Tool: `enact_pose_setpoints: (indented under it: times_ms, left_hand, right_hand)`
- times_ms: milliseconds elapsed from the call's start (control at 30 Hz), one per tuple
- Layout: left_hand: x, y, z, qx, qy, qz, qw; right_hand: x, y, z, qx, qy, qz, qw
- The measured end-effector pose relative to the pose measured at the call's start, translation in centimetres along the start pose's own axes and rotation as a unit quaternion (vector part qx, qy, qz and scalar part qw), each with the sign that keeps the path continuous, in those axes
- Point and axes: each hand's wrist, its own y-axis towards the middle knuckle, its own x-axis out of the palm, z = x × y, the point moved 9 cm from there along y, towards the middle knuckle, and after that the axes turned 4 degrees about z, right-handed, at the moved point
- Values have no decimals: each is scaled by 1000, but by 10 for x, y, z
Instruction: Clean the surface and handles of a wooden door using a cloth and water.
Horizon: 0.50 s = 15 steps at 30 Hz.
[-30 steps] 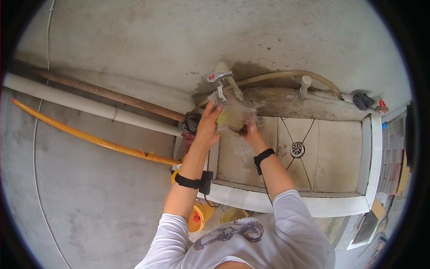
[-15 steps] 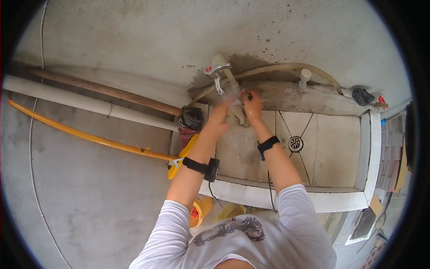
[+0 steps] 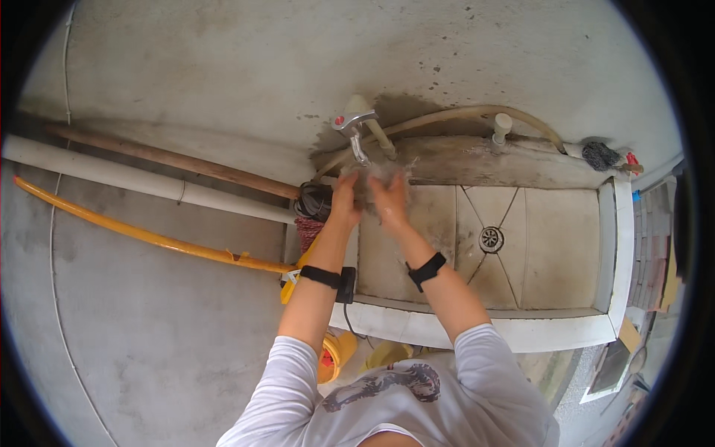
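My left hand (image 3: 345,197) and my right hand (image 3: 389,198) are raised side by side under a metal tap (image 3: 356,128) with a red mark on its handle. Water splashes in a grey blur between the fingers, so I cannot tell whether they hold anything. Both hands hover over the left end of a shallow tiled basin (image 3: 555,246) with a round drain (image 3: 491,239). Each wrist wears a black band, and a small black device hangs from the left one.
A beige hose (image 3: 477,113) arcs along the wall behind the basin past a white pipe stub (image 3: 503,127). A brown pole (image 3: 179,159), a white pipe (image 3: 134,181) and a yellow pipe (image 3: 141,235) lie on the concrete at left. Yellow containers (image 3: 339,356) stand below the white basin rim (image 3: 521,333).
Both hands have moved up and closer to the tap's outlet, and the view has shifted slightly. The yellowish thing seen between them a second ago no longer shows.
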Motion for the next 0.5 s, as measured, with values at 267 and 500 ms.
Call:
enact_pose_setpoints:
  times_ms: [267,500]
  left_hand:
    - [49,-32,-17,-132,99,-72,984]
    - [63,-40,59,-80,-70,-118,987]
  right_hand:
    - [-43,35,-46,-57,-301,22,952]
    - [-57,29,9,94,-25,-141,985]
